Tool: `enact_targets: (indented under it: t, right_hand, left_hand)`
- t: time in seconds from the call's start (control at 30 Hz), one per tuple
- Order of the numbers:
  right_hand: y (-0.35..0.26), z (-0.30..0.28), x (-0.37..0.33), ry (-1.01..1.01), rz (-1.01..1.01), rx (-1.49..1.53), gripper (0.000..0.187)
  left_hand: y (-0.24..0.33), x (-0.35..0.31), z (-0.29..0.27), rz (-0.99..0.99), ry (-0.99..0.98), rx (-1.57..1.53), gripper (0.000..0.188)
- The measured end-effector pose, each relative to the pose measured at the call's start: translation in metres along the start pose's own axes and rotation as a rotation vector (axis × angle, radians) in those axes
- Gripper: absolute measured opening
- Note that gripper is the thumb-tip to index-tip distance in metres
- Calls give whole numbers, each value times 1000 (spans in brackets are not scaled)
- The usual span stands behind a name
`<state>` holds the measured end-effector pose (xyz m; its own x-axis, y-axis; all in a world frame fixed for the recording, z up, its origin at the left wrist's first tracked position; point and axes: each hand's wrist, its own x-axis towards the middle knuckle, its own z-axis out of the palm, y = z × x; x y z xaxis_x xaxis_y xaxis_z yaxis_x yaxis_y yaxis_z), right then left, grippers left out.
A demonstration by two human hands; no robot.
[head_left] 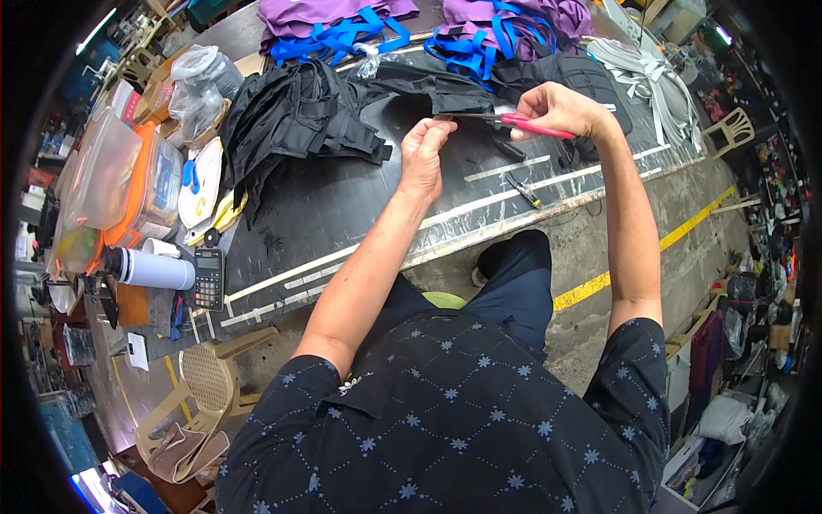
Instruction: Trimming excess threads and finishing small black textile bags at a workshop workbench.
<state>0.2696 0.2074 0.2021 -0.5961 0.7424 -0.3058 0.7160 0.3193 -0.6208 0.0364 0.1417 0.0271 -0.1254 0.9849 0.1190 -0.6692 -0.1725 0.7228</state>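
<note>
My right hand is closed around the red handles of a pair of scissors, whose blades point left toward my other hand. My left hand pinches at the near edge of a black fabric piece, close to the blade tips. Exactly what lies between those fingertips is small and partly hidden. Left of it, a heap of black sewn fabric with straps lies on the dark worktable. Small pliers-like snips rest near the table's front edge.
Purple fabric with blue straps lies along the far side, and pale webbing at the far right. A calculator, a bottle and clear plastic boxes stand at left. A beige chair is beside the table.
</note>
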Motion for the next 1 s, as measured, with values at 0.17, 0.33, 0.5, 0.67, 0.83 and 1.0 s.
enact_targets:
  t: [0.17, 0.33, 0.5, 0.67, 0.83, 1.0]
  right_hand:
    - [11, 8, 3, 17, -16, 42, 46]
    - [12, 19, 4, -16, 6, 70, 39]
    - [22, 32, 6, -18, -6, 164, 37]
    - [30, 46, -7, -122, -27, 230, 37]
    - [57, 85, -42, -143, -20, 461, 31]
    - [59, 160, -91, -160, -63, 886, 49]
  left_hand:
    - [-5, -5, 6, -12, 2, -73, 8]
    - [-9, -3, -1, -9, -17, -142, 11]
    - [-11, -7, 6, -26, -52, -124, 12]
    - [-9, -11, -16, -205, -90, -365, 5]
    - [10, -26, -23, -380, -7, -170, 14]
    - [45, -51, -29, -567, -99, 343, 17]
